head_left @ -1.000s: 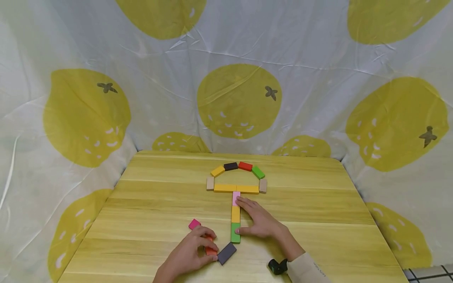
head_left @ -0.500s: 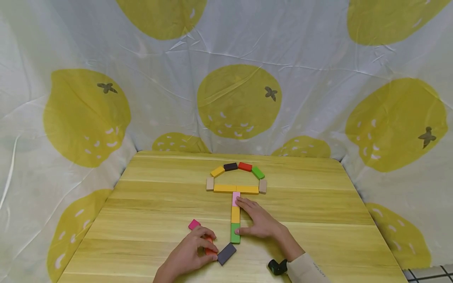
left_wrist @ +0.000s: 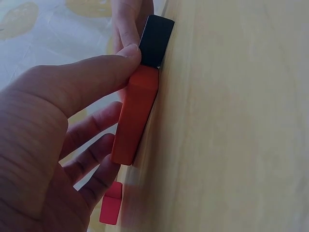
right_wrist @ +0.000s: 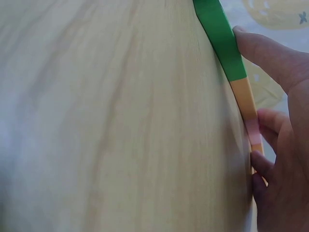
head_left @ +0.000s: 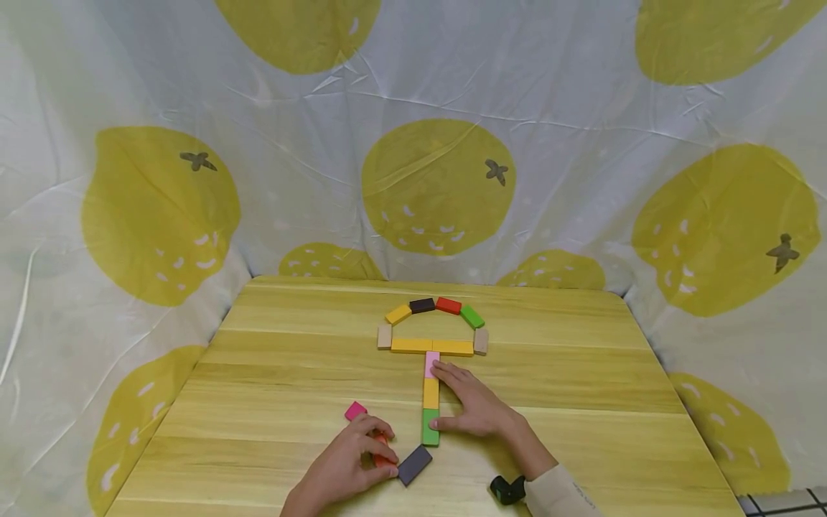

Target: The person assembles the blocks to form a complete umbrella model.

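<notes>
My left hand (head_left: 345, 457) grips an orange-red block (left_wrist: 135, 116) lying on the table, thumb at its near end and fingertips along its far side. That block's end meets a dark grey block (head_left: 415, 465), set at a slant below the straight column. In the column, a green block (head_left: 430, 436), a yellow block (head_left: 431, 394) and a pink block (head_left: 432, 357) lie end to end. My right hand (head_left: 474, 403) rests along it, thumb touching the green block and fingertips on the pink one. Just beyond the left fingers lies a magenta block (head_left: 355, 410).
Above the column, two long yellow blocks (head_left: 411, 346) form a bar. Wooden blocks (head_left: 384, 337) flank it, and an arch of yellow, black, red (head_left: 449, 306) and green blocks curves over. A black device (head_left: 507, 490) sits by the right sleeve. A lemon-print cloth hangs behind the table (head_left: 568, 373).
</notes>
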Tool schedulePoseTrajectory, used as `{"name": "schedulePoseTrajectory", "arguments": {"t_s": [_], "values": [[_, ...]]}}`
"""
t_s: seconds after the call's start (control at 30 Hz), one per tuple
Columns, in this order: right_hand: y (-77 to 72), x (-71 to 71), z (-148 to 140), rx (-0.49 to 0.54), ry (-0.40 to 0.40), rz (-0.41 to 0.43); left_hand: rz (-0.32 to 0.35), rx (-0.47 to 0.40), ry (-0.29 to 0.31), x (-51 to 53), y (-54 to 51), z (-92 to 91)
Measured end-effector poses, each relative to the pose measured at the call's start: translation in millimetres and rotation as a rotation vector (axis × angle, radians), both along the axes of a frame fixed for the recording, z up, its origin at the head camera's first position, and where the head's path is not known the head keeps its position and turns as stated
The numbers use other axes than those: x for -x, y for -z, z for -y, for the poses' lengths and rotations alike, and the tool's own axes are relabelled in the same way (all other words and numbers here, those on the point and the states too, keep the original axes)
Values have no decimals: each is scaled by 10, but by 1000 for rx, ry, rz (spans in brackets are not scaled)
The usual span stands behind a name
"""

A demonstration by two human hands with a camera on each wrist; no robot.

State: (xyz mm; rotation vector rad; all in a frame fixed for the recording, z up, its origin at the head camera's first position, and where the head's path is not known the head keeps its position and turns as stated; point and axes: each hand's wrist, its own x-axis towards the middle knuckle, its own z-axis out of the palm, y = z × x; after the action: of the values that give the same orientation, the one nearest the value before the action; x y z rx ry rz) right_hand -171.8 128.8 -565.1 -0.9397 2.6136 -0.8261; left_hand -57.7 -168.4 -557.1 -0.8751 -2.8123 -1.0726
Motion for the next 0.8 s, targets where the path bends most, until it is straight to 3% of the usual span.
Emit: {"name": "schedulePoseTrajectory", "arguments": {"t_s": [0.27, 0.43, 0.6, 0.7, 0.8], "values": [[-5, -3, 6, -3, 2, 0, 5, 35, -55, -1, -35, 11], [-1, -10, -4, -2, 2, -4, -76, -10, -164, 32, -69, 93], [0, -15, -9, -1, 9, 3, -162, -20, -314, 113, -79, 238], [-9, -14, -3, 1, 8, 6, -117, -11, -379, 167, -100, 322], [-16, -13, 2, 1, 1, 2, -43, 16, -404, 226, -114, 390]]}}
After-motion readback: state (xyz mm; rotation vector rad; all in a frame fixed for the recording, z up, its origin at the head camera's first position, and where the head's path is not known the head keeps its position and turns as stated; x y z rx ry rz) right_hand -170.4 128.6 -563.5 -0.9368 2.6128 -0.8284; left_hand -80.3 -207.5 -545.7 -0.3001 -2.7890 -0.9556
